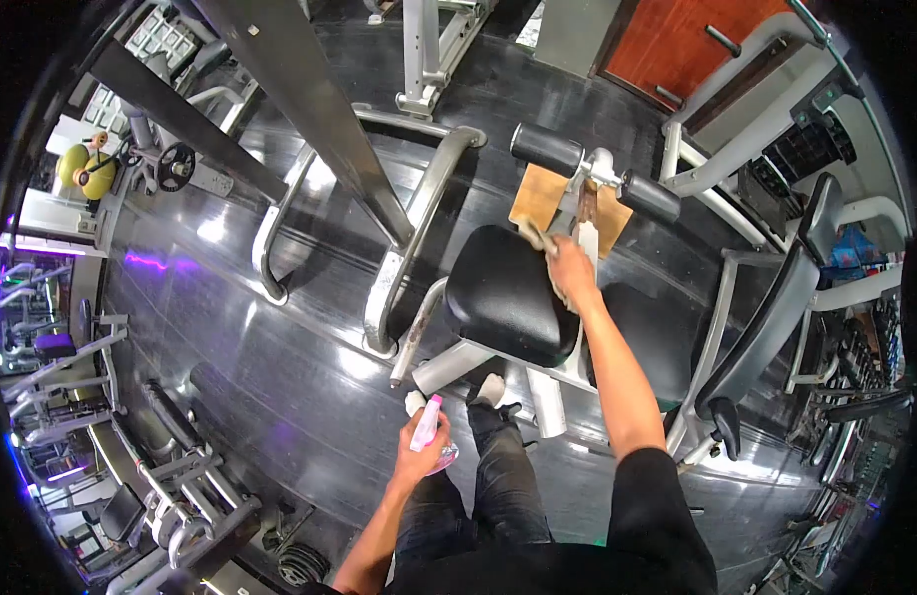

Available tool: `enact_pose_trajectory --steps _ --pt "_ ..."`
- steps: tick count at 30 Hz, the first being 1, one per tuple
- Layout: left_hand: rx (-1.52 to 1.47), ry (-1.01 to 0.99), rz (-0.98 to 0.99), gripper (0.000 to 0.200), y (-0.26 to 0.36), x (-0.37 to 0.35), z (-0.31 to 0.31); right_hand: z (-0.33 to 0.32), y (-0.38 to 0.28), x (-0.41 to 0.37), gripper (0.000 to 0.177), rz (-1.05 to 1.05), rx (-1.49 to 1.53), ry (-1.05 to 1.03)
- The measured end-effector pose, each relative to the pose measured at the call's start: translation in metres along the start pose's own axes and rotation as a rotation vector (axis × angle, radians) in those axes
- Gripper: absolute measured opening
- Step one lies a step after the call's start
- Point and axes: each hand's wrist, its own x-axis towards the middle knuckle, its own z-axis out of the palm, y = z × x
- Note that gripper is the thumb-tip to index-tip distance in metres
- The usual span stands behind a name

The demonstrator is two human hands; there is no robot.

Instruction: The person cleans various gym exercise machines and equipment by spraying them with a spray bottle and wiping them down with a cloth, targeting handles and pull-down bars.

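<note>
My right hand [571, 272] is closed on a light-coloured cloth [534, 236], which lies against the far right edge of a black padded seat [508, 293]. The seat belongs to a gym machine with a pale metal frame. Low in front of my legs, my left hand [419, 446] grips a spray bottle [428, 424] with a pink and white trigger head. The bottle's lower part is partly hidden by my fingers. Just beyond the right hand are two black foam rollers [548, 149] on a metal bracket.
A wooden board [539, 196] lies on the black floor under the rollers. Left of the seat stands a curved metal frame [419, 213] with a thick upright post [314, 109]. Another black pad [642, 342] sits to the right, beside a bench [766, 317]. More machines line the left side.
</note>
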Motion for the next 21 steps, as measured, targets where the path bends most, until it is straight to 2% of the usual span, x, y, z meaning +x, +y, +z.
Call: enact_pose_trajectory --steps 2,4,8,10,12,14,16,18,19,20,21 --pt "-0.038 -0.002 0.012 0.012 -0.009 0.001 -0.002 0.014 0.018 0.036 0.024 0.045 -0.029 0.018" --pt "-0.022 -0.002 0.023 0.012 -0.017 -0.002 -0.004 0.036 0.05 0.069 0.025 0.184 -0.062 0.059" --pt "-0.028 -0.001 0.007 0.011 -0.017 -0.011 -0.009 0.029 0.056 0.075 0.028 0.202 -0.161 -0.011" --pt "-0.02 -0.011 -0.013 0.01 -0.019 -0.012 -0.014 0.012 0.054 0.074 0.033 0.172 -0.386 -0.231" --pt "-0.036 0.002 0.001 0.01 -0.02 -0.015 -0.018 0.013 0.066 0.071 0.034 0.219 -0.31 -0.264" --pt "-0.061 0.003 0.009 0.011 -0.025 -0.016 -0.019 0.016 0.076 0.066 0.035 0.363 -0.147 -0.153" --pt "-0.035 -0.004 -0.044 0.011 -0.032 -0.016 -0.024 0.013 0.078 0.043 0.034 0.393 -0.075 -0.081" --pt "-0.06 -0.023 -0.052 0.011 -0.033 -0.016 -0.024 0.002 0.073 0.014 0.038 0.151 0.033 0.048" --pt "-0.058 -0.041 -0.048 0.011 -0.035 -0.015 -0.025 -0.011 0.059 -0.006 0.04 0.189 -0.013 -0.068" --pt "-0.055 -0.058 -0.045 0.012 -0.037 -0.015 -0.024 -0.024 0.038 -0.035 0.042 0.157 0.024 -0.003" --pt "-0.053 -0.068 -0.048 0.012 -0.038 -0.015 -0.023 -0.03 0.031 -0.055 0.045 0.081 0.042 -0.028"
